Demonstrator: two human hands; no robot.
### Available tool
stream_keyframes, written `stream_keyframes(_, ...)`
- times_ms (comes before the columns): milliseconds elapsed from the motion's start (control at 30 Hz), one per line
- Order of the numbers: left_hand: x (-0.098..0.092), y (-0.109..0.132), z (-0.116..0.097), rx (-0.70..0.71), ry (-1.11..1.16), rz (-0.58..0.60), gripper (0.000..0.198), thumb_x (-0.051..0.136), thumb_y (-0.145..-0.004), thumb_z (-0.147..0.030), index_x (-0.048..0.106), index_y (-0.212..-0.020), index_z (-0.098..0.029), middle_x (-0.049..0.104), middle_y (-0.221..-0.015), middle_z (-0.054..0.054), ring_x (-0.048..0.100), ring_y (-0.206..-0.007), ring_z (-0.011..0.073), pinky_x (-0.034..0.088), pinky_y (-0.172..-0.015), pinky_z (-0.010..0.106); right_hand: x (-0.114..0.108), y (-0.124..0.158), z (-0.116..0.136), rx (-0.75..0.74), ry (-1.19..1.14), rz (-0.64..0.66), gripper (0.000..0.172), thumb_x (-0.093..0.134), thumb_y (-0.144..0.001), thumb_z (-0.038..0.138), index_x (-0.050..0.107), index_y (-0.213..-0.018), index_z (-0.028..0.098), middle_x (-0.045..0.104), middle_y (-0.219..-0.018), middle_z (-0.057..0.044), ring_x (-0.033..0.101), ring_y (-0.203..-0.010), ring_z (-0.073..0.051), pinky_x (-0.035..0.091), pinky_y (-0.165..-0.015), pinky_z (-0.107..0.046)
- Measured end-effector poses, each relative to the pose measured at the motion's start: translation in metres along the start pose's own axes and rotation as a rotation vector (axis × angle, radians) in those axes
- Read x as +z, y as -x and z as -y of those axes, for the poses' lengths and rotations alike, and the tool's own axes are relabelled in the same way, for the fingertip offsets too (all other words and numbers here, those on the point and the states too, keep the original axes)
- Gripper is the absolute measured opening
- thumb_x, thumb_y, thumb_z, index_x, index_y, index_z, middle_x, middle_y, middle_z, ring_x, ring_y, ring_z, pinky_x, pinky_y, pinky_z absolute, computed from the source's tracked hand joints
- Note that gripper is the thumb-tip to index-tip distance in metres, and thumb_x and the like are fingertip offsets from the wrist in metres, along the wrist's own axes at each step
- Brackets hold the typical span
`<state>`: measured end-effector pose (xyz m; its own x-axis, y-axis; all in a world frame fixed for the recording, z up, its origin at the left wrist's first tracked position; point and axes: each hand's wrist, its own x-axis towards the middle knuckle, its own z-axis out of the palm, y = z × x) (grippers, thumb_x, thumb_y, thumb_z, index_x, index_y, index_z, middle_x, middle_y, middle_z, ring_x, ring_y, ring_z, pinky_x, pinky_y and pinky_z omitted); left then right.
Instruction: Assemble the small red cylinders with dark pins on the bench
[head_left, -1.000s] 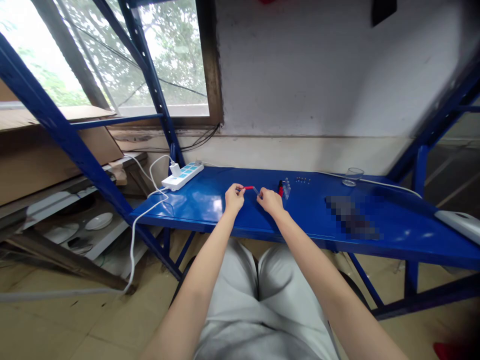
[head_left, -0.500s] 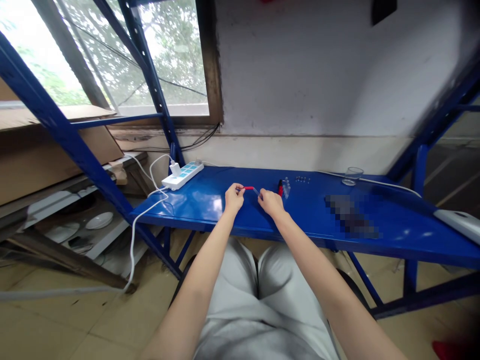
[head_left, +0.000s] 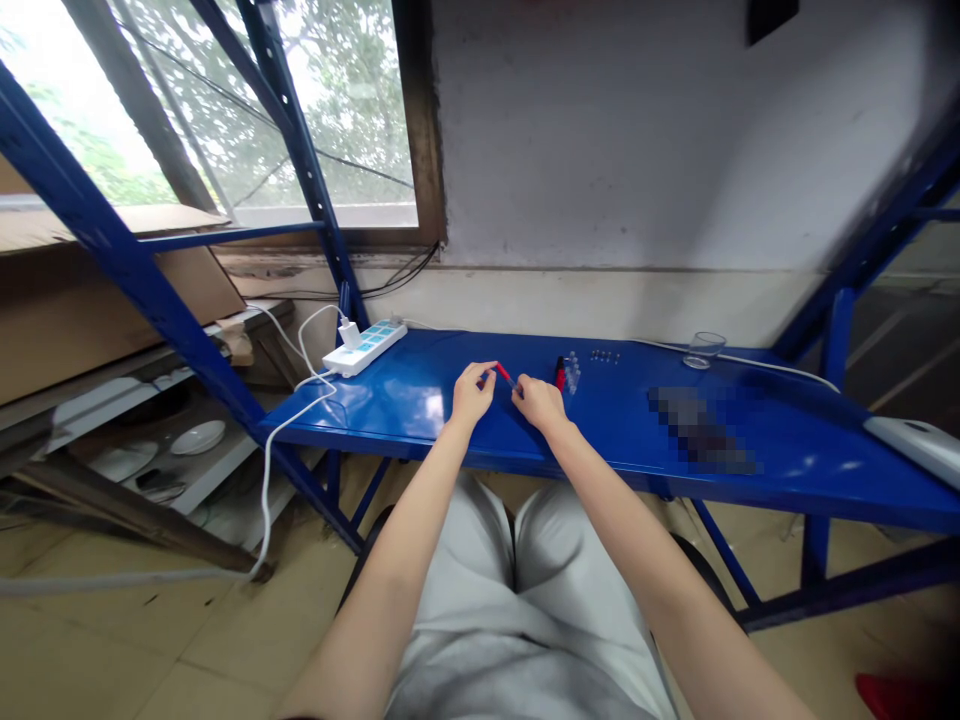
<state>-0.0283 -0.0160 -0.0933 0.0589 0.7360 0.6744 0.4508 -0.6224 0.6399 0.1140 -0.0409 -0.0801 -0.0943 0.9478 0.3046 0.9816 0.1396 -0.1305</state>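
My right hand (head_left: 540, 402) is closed around a slim stick-like piece with a bluish see-through part. Its red end (head_left: 503, 372) sticks out up and to the left, just above the blue table. My left hand (head_left: 474, 392) is beside it, with the index fingertip at the tip of the red end and the thumb apart below. Whether something small sits in the left palm is hidden. Just beyond my right hand lie a red-and-black piece (head_left: 559, 373) and several small clear pieces (head_left: 573, 373).
On the blue table (head_left: 405, 400), a white power strip (head_left: 365, 347) with a plugged-in cable stands at the left. Several tiny pieces (head_left: 604, 357) lie at the back. A clear cup (head_left: 703, 350), a blurred-out object (head_left: 701, 430) and a white device (head_left: 915, 445) are to the right.
The red end lay level between my hands and now slants up to the left from my right hand. My left fingers have opened from a pinch, leaving the index fingertip at its tip.
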Motion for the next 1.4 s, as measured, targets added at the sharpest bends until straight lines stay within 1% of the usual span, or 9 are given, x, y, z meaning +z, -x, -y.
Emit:
stream_keyframes(133, 0.003, 0.001, 0.003, -0.003, -0.001, 0.126, 0.028, 0.049, -0.08, -0.02, 0.063, -0.105, -0.02, 0.063, -0.09, 0.004, 0.054, -0.068, 0.0097, 0.046, -0.067, 0.022, 0.004, -0.002, -0.003, 0.028, -0.049, -0.037, 0.018, 0.043, -0.085, 0.031, 0.055, -0.092, 0.02, 0.066, -0.085, -0.006, 0.06, -0.074, -0.016, 0.034, -0.057, -0.023)
stream_keyframes(367, 0.002, 0.002, 0.002, 0.02, -0.037, 0.175, 0.04, 0.049, -0.079, -0.018, 0.056, -0.119, -0.023, 0.062, -0.09, 0.003, 0.054, -0.068, 0.0094, 0.046, -0.071, 0.023, 0.005, -0.002, -0.004, 0.052, -0.143, -0.085, 0.018, 0.044, -0.084, 0.033, 0.056, -0.089, 0.021, 0.065, -0.085, -0.003, 0.059, -0.072, -0.015, 0.032, -0.055, -0.023)
stream_keyframes(533, 0.002, 0.002, -0.001, 0.025, -0.041, 0.144, 0.035, 0.048, -0.08, -0.016, 0.061, -0.112, -0.023, 0.061, -0.087, 0.003, 0.053, -0.066, 0.0092, 0.046, -0.07, 0.022, 0.005, -0.002, -0.004, 0.077, -0.166, -0.079, 0.017, 0.046, -0.083, 0.034, 0.056, -0.088, 0.021, 0.065, -0.083, -0.003, 0.059, -0.072, -0.015, 0.032, -0.055, -0.023)
stream_keyframes(700, 0.001, 0.002, -0.002, 0.034, -0.049, 0.16, 0.036, 0.047, -0.08, -0.016, 0.061, -0.113, -0.022, 0.063, -0.088, 0.004, 0.055, -0.068, 0.0104, 0.046, -0.068, 0.023, 0.005, -0.003, -0.004, 0.082, -0.184, -0.09, 0.016, 0.046, -0.083, 0.034, 0.056, -0.086, 0.022, 0.065, -0.082, -0.002, 0.059, -0.072, -0.015, 0.032, -0.055, -0.023)
stream_keyframes(900, 0.003, 0.003, -0.004, 0.026, -0.048, 0.196, 0.023, 0.05, -0.076, -0.013, 0.07, -0.086, -0.021, 0.066, -0.089, 0.003, 0.057, -0.073, 0.0125, 0.046, -0.071, 0.026, 0.005, -0.002, -0.005, 0.077, -0.204, -0.113, 0.017, 0.047, -0.082, 0.034, 0.056, -0.089, 0.022, 0.065, -0.083, -0.002, 0.059, -0.074, -0.015, 0.033, -0.056, -0.022)
stream_keyframes(1033, 0.003, 0.0, -0.002, -0.107, 0.055, 0.073, 0.021, 0.054, -0.077, -0.025, 0.066, -0.092, -0.017, 0.066, -0.087, 0.005, 0.056, -0.065, 0.0105, 0.046, -0.065, 0.024, 0.006, -0.002, -0.005, 0.025, -0.221, -0.115, 0.015, 0.047, -0.082, 0.033, 0.056, -0.087, 0.022, 0.064, -0.079, -0.001, 0.057, -0.07, -0.014, 0.03, -0.055, -0.022)
stream_keyframes(1100, 0.003, -0.002, 0.0, -0.162, 0.111, 0.054, 0.026, 0.056, -0.076, -0.031, 0.065, -0.094, -0.015, 0.066, -0.085, 0.006, 0.055, -0.062, 0.0098, 0.046, -0.063, 0.023, 0.006, -0.002, -0.004, -0.033, -0.234, -0.113, 0.014, 0.047, -0.082, 0.032, 0.056, -0.086, 0.022, 0.063, -0.077, 0.0, 0.056, -0.068, -0.013, 0.03, -0.054, -0.022)
stream_keyframes(1233, 0.005, -0.004, 0.005, -0.18, 0.158, 0.097, 0.023, 0.059, -0.073, -0.034, 0.066, -0.084, -0.015, 0.067, -0.082, 0.005, 0.056, -0.063, 0.0107, 0.046, -0.063, 0.024, 0.005, -0.001, -0.003, -0.107, -0.249, -0.135, 0.015, 0.045, -0.082, 0.032, 0.056, -0.085, 0.022, 0.061, -0.073, 0.001, 0.055, -0.065, -0.012, 0.03, -0.055, -0.021)
stream_keyframes(1400, 0.01, -0.007, 0.012, -0.148, 0.203, 0.187, 0.024, 0.061, -0.071, -0.036, 0.067, -0.079, -0.014, 0.066, -0.076, 0.005, 0.056, -0.064, 0.0119, 0.045, -0.063, 0.024, 0.003, 0.0, -0.003, -0.099, -0.27, -0.157, 0.017, 0.043, -0.082, 0.032, 0.057, -0.085, 0.022, 0.061, -0.074, 0.0, 0.054, -0.064, -0.012, 0.031, -0.055, -0.021)
